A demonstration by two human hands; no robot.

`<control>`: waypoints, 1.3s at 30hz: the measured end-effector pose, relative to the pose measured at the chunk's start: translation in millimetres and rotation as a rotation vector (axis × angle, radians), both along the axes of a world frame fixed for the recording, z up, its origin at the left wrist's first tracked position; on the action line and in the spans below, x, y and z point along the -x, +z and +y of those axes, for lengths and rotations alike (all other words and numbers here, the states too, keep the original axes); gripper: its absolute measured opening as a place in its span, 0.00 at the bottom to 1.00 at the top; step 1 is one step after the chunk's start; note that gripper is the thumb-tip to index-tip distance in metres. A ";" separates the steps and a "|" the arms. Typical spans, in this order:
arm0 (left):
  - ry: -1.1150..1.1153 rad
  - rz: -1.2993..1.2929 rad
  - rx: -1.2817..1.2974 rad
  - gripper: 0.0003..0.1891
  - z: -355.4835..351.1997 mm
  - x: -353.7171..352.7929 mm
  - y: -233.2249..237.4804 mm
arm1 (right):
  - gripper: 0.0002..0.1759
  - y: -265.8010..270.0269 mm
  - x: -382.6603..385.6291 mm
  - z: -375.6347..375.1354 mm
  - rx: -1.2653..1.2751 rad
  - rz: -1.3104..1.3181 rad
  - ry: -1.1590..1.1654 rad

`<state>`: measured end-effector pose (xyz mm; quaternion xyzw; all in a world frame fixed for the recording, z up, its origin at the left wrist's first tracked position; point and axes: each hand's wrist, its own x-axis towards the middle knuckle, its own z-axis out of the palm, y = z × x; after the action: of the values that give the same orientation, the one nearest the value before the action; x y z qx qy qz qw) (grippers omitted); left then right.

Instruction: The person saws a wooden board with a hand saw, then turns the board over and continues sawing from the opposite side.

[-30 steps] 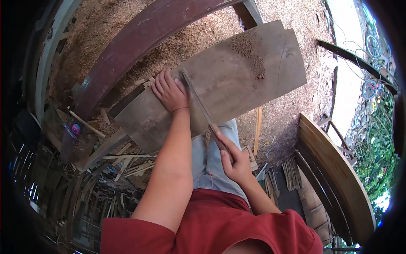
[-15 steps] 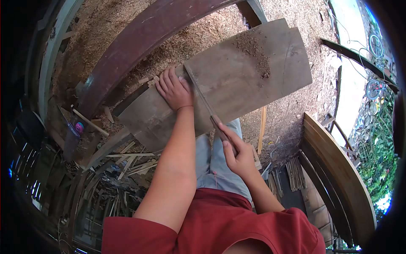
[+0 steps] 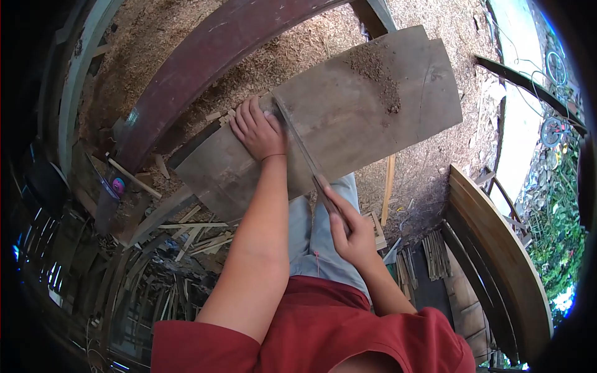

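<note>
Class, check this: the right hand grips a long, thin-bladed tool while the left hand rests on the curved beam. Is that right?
Not quite: the head view shows the left hand resting on the flat board, not the curved beam. The right hand does grip a long, thin-bladed tool.

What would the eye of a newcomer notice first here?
Probably the broad grey-brown board lying slantwise across the middle, with the left hand resting on it and the right hand holding a long thin tool across it. Then perhaps the curved dark red beam at upper left, and the brown crumbs on the board's upper right part.
</note>
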<state>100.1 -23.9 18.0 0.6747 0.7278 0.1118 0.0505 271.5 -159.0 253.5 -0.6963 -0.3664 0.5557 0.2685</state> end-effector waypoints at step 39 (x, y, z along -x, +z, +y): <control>0.006 -0.047 0.034 0.26 1.9 -0.5 4.6 | 0.29 -30.2 20.3 24.6 -0.075 -0.023 -0.067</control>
<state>100.6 -22.0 22.7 0.6689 0.7302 0.1152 0.0787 251.2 -134.4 223.3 -0.7041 -0.3662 0.5243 0.3087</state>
